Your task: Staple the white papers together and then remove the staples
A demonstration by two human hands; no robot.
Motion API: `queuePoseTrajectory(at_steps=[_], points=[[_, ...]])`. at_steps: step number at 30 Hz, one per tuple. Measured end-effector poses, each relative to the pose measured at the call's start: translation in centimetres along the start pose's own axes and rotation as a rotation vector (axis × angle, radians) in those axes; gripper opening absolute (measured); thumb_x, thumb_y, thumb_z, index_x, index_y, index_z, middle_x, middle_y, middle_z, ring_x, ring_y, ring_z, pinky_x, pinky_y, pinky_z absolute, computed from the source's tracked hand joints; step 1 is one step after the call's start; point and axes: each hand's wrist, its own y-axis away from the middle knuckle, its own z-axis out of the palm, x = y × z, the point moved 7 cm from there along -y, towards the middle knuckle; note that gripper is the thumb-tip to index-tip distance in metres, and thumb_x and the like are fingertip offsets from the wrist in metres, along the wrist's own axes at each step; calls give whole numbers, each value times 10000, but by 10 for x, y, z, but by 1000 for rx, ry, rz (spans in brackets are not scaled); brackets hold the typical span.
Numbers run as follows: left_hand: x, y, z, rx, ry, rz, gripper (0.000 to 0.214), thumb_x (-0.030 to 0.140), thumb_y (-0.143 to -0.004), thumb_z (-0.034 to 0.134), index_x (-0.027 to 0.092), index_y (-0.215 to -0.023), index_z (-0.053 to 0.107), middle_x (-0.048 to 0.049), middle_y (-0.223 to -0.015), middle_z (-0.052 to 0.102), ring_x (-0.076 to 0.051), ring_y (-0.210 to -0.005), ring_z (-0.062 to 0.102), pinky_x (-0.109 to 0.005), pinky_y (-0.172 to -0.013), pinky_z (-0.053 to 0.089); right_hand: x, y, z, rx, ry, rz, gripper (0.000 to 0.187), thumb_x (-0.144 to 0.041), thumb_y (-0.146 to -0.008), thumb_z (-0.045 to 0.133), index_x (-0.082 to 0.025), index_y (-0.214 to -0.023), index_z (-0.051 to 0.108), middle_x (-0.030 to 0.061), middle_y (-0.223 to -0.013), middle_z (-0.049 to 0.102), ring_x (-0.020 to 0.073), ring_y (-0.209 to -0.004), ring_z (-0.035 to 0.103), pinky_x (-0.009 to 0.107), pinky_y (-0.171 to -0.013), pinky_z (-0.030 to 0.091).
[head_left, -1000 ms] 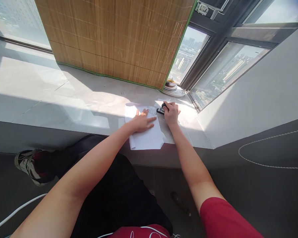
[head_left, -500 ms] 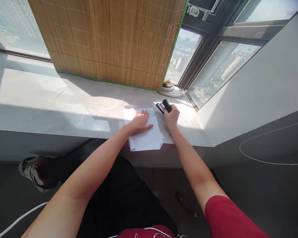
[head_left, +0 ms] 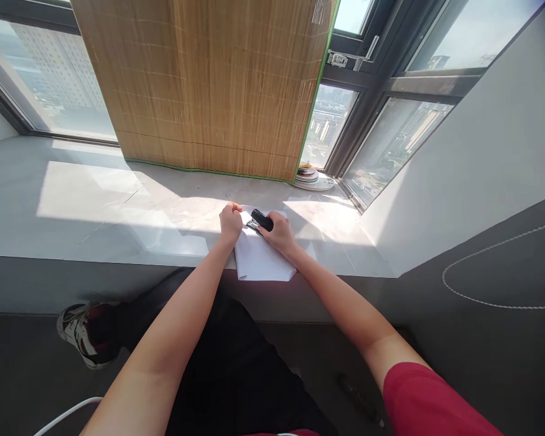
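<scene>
White sheets of paper (head_left: 266,260) lie on the window sill, their lower edge hanging a little over its front. At the upper left edge of the paper is my left hand (head_left: 231,224), closed with the fingers curled and pinching that edge. My right hand (head_left: 280,232) grips a black stapler (head_left: 261,220), which is tilted over the upper part of the paper with its jaw toward my left hand. The stapler and right hand cover part of the paper's top. Whether the jaw touches the paper I cannot tell.
A bamboo blind (head_left: 209,91) with green edging hangs in front of the window just behind the sill (head_left: 163,227). A stack of plates (head_left: 313,178) stands in the far right corner. On the right wall hangs a beaded cord (head_left: 476,251).
My right hand has brought the stapler left, from beside the paper to over it. My left hand has gone from lying flat on the paper to pinching its upper left edge.
</scene>
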Motion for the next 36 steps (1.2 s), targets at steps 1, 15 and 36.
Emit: queuePoseTrajectory(at_steps=[1,15,36], points=[[-2,1,1,-9,-1,-15,240,46,-832,416,243,-796,547,-52,-936,718,-212,-928,673,-333,-889,526,0,-2,3,1,3,1,173,-335,-853,714,-257,-890,564,57,-960,707,250,-898,636,356,-784,473],[4,13,-7,-56,70,-3,271,113,-877,446,222,-816,687,-90,-947,747,-266,-988,681,-383,-897,519,76,-12,-35,44,-217,232,562,-583,-926,554,-269,-602,219,-51,-566,202,137,-598,235,327,-602,237],[-22,6,9,-64,171,-68,176,172,-901,546,205,-840,708,-126,-990,766,-278,-984,709,-408,-929,545,43,-6,-19,-208,-291,-100,352,-430,-758,773,-228,-1046,746,45,-958,717,266,-926,622,419,-915,481]])
